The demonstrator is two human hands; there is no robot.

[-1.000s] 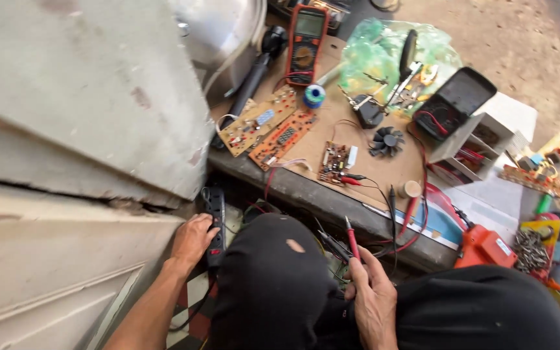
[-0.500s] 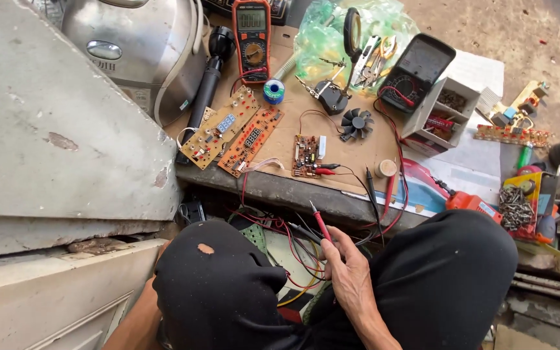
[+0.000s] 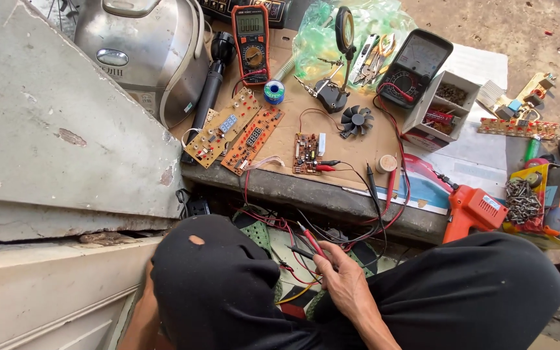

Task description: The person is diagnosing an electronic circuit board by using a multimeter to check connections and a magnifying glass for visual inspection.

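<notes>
My right hand (image 3: 347, 286) rests between my knees in black trousers. It grips a red test probe (image 3: 310, 241), which points up and left, with a black probe (image 3: 301, 253) beside it under the fingers. Red and black leads (image 3: 384, 220) run from the probes up to the workbench edge. My left hand is hidden behind my left knee (image 3: 209, 285); only the forearm (image 3: 139, 317) shows at the bottom left. A black power strip (image 3: 196, 206) lies under the bench edge, just above that knee.
The cardboard-topped bench (image 3: 332, 152) holds two long circuit boards (image 3: 238, 133), a small board (image 3: 307, 153), a digital multimeter (image 3: 251, 35), an analog meter (image 3: 416, 65), a black torch (image 3: 210, 87), a solder spool (image 3: 273, 92), a small fan (image 3: 356, 120) and a magnifier stand (image 3: 339, 58). A rice cooker (image 3: 140, 55) stands at the back left, an orange power tool (image 3: 474, 209) at the right.
The view has tilted and moved in towards the bench. My left hand, earlier on the black power strip, has dropped out of sight behind my knee. My right hand still holds the probes.
</notes>
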